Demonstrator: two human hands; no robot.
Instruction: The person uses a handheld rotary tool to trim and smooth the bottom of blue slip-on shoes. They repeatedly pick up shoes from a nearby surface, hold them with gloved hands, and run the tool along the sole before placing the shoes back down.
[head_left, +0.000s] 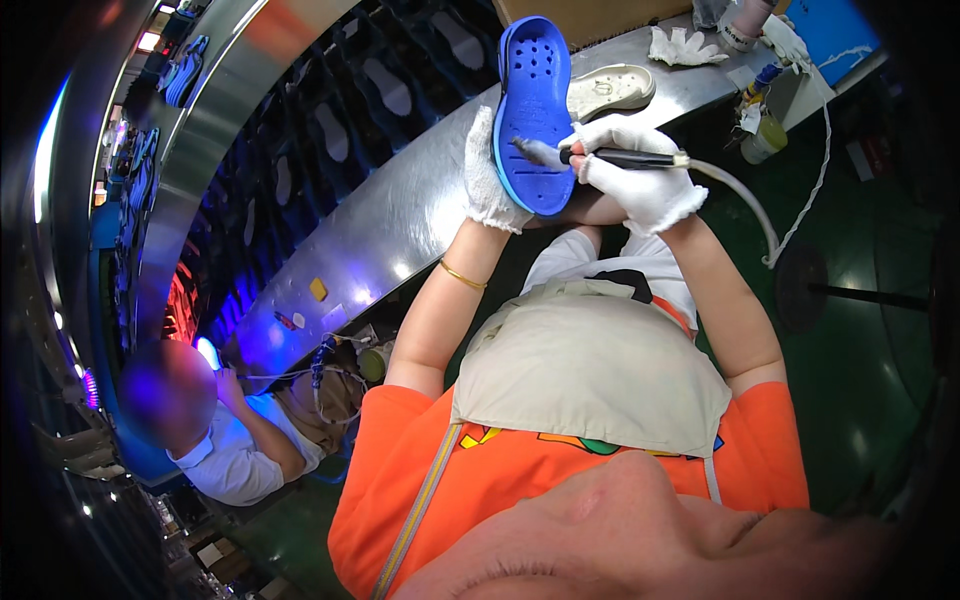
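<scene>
A blue shoe sole [537, 110] with small holes at its far end and slots at its near end stands lengthwise over the metal ledge. My left hand [487, 180], in a white knit glove, grips it along its left edge. In my gloved right hand [640, 175], with some fingertips bare, is a black-handled brush [630, 158] fed by a pale hose [745, 195]. The greyish bristles lie across the near part of the blue sole and appear to touch it. Just behind my right hand, a cream shoe sole [608, 90] rests on the ledge.
The metal ledge [410, 215] runs beside a dark conveyor [345, 95] carrying several soles. White gloves [685, 47], a cardboard box [600, 15] and a greenish container [765, 140] are at the far right. A co-worker [245, 440] sits at left, holding a lit pale object.
</scene>
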